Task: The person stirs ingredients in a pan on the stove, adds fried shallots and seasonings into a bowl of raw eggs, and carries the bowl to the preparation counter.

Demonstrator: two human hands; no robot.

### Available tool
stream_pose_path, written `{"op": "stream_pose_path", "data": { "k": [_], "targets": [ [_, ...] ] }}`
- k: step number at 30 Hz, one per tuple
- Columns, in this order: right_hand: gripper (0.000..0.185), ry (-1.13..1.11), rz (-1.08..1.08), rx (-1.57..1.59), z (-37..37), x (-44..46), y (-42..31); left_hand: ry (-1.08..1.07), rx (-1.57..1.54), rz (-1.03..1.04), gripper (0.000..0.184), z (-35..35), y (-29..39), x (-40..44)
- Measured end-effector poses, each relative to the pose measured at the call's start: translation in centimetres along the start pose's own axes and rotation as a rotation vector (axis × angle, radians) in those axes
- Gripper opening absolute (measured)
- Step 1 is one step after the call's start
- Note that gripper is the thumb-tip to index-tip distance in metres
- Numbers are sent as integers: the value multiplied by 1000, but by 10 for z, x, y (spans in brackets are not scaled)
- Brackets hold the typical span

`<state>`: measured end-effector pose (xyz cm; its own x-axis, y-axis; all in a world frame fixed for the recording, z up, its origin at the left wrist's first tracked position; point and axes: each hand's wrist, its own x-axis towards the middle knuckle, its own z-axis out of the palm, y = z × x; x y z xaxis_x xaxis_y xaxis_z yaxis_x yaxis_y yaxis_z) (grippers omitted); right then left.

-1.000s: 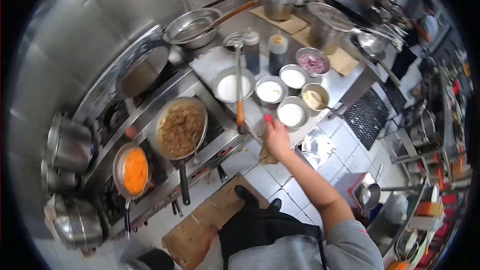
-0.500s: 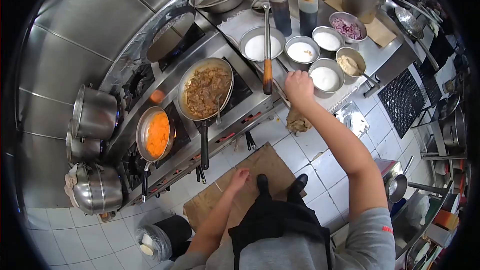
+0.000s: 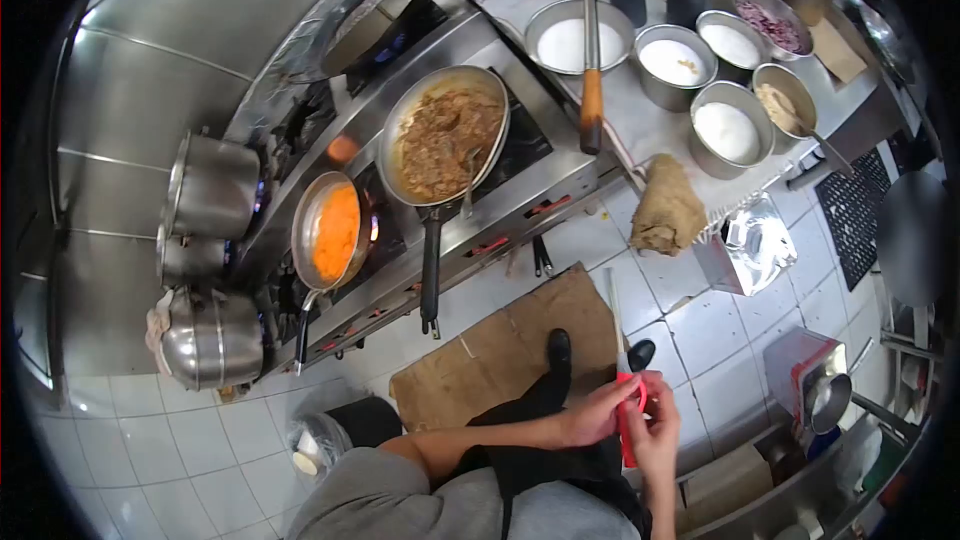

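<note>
In front of my body, a red-handled stick lighter [image 3: 628, 420] points up and away with its long thin pale tube. My right hand [image 3: 657, 435] is closed on the handle, its fingertips by the red loop. From the other side my left hand [image 3: 592, 416] also grips the red handle, thumb and fingers closed on it. Beyond the hands, a brown cloth [image 3: 668, 208] hangs over the edge of the counter [image 3: 640, 125].
The stove holds a frying pan [image 3: 492, 158] of brown meaty food and a smaller pan [image 3: 300, 230] of orange pieces. Steel pots [image 3: 215, 185] stand left. Several bowls, including one of white contents [image 3: 728, 132], and a wooden-handled tool [image 3: 592, 100] lie on the counter.
My right hand has drawn back from the counter edge to my body. My left hand has come across to meet it, and the red lighter now shows between both hands.
</note>
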<state>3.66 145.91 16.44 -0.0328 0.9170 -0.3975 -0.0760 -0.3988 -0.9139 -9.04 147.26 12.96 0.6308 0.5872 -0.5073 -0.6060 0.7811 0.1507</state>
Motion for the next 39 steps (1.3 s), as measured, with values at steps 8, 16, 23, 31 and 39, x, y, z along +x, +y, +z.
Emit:
{"op": "stream_pose_path", "data": {
  "k": [8, 16, 23, 31, 39],
  "targets": [
    [42, -321, 605, 908, 29, 42, 58, 302, 599, 263, 56, -76, 34, 12],
    [39, -567, 607, 777, 57, 123, 47, 948, -149, 666, 39, -327, 207, 71],
    [47, -815, 606, 1155, 116, 186, 6, 940, -341, 744, 25, -272, 240, 84],
    [22, -708, 883, 1564, 195, 252, 19, 985, -320, 785, 23, -269, 225, 75],
    [14, -626, 918, 1661, 220, 274, 18, 1012, -304, 804, 22, -278, 234, 81]
  ]
}}
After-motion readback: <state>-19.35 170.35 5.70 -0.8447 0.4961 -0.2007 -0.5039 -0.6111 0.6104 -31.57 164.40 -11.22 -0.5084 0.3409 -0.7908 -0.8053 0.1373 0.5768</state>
